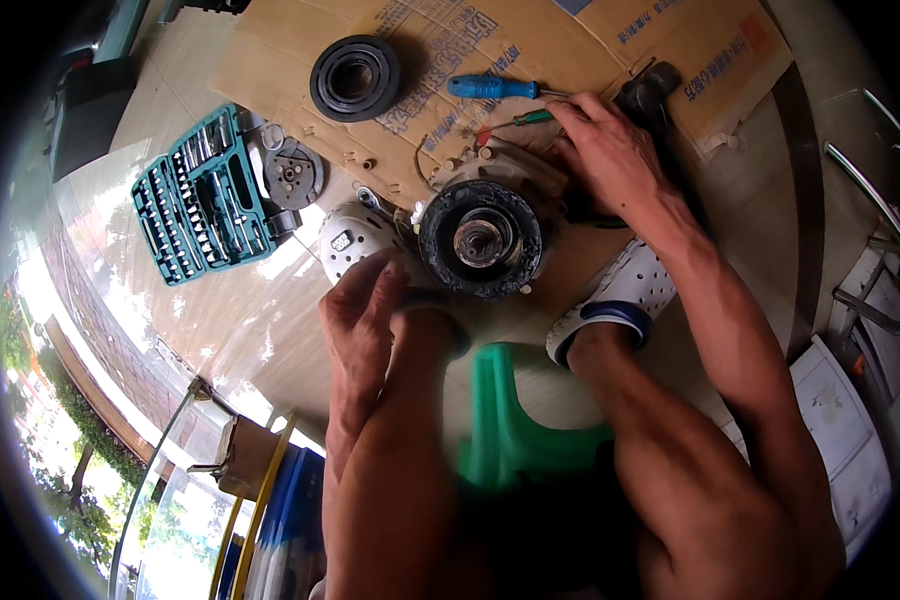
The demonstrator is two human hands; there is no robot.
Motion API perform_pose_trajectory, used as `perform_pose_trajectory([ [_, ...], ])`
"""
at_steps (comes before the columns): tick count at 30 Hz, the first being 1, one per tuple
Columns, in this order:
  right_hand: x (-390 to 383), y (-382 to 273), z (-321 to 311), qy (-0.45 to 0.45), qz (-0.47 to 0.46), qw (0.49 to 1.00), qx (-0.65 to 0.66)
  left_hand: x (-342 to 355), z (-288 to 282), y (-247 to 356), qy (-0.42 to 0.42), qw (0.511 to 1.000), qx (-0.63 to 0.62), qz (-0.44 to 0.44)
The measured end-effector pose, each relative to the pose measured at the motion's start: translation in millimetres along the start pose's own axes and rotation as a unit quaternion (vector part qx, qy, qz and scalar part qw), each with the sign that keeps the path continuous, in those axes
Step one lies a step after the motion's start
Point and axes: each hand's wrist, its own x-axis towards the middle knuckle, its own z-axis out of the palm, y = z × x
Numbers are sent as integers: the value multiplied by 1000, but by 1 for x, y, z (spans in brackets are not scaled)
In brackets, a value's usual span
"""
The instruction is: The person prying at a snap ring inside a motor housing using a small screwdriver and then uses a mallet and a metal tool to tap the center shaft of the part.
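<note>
A compressor-like metal unit point(530, 165) stands between my shoes, its black grooved pulley point(433, 235) facing up around a rusty centre shaft. My right hand point(615, 160) reaches over the unit's far right side, fingers curled at the handle end of a green-handled screwdriver point(533, 117). Its shaft points left over the cardboard. Just beyond lies a blue-handled screwdriver point(490, 87). My left hand point(362, 305) is closed beside my left shin, above the left white clog point(355, 240). Its thumb and fingertips press together; whatever they may hold is hidden.
A loose black pulley ring point(354, 78) lies on the cardboard point(560, 50). To the left are a round clutch plate point(294, 173) and an open teal socket set point(202, 195). A dark hammer-like tool point(650, 90) rests at right. A green stool point(515, 430) is beneath me.
</note>
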Motion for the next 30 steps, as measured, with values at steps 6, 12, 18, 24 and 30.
perform_pose_trajectory([
  [6, 15, -3, 4, -45, 57, 994, -87, 12, 13, 16, -55, 997, -60, -17],
  [12, 19, -7, -5, -40, 80, 996, -6, 14, 8, 11, -61, 998, -15, 12],
  [18, -9, -9, -45, -5, 161, 934, 318, 11, 7, 13, -41, 999, -30, -18],
  [24, -46, -52, -109, 115, 178, 842, 496, 9, 0, 12, -49, 999, -21, 0],
  [30, -70, -85, -132, 195, 76, 843, 495, 3, 3, 17, -54, 997, -33, -47],
])
